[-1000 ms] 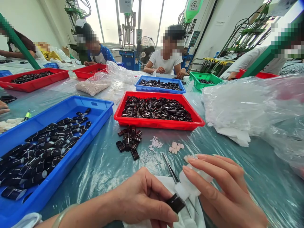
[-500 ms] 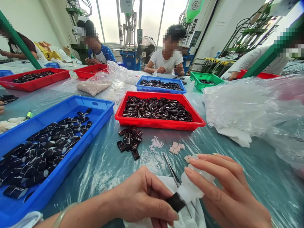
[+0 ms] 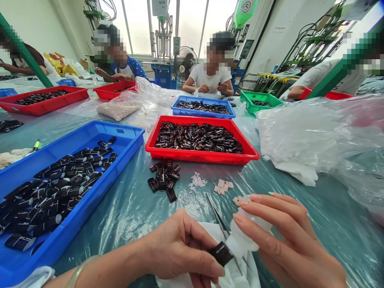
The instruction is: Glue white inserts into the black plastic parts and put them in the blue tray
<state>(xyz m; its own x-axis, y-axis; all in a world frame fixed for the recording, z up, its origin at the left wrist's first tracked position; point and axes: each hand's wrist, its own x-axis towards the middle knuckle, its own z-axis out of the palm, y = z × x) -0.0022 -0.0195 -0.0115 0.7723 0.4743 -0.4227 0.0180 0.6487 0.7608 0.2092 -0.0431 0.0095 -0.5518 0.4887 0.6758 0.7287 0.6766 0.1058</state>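
The room is bright, with daylight entering through the windows [image 3: 192, 24] beyond the heaped red tray [image 3: 198, 155]; their panes are burnt out to near white. In front of that tray and to its left, pale glare streaks the glossy worktop [image 3: 120, 208]. Inside it, the black pieces [image 3: 195, 136] carry small glints. Right of it, the plastic bag [image 3: 300, 132] looks hazy. Wide-angle distortion stretches the big blue tray [image 3: 129, 154] on its left. Beyond it, coarse pixel blocks mask parts of people's heads [image 3: 220, 44].
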